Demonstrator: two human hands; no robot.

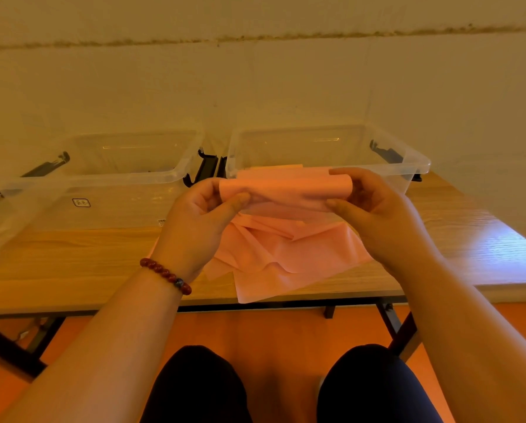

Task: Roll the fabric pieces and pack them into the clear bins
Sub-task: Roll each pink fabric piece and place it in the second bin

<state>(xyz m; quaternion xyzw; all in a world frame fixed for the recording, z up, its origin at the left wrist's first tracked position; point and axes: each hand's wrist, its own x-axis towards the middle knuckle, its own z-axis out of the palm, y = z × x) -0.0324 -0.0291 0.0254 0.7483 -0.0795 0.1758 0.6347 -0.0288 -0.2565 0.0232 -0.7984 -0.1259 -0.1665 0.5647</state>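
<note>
The left hand and the right hand each pinch one end of a pink roll. The thumbs press on its near side and the fingers curl over the top and behind, so both hands are clenched on the cloth.

The roll's long axis runs left to right, about level and in line with the front edge of the table. One open end faces each palm. It is held in the air above the table, just in front of the near wall of the right bin.

The loose fabric drops from the roll's underside onto the table and lies creased. One corner hangs over the front edge. A paler strip shows just behind the roll; whether it belongs to the same piece I cannot tell.

The left bin stands beside the right one, with black latches between them. A beaded bracelet sits on the left wrist.

I judge the rolling step to be under way and far from done, since much of the cloth is not yet wound. The next move calls for both hands to turn together at an even pace, with the loose cloth kept taut so the ends stay flush. Then the roll must be lifted over the near rim and laid in the bin without the grip loosening.
</note>
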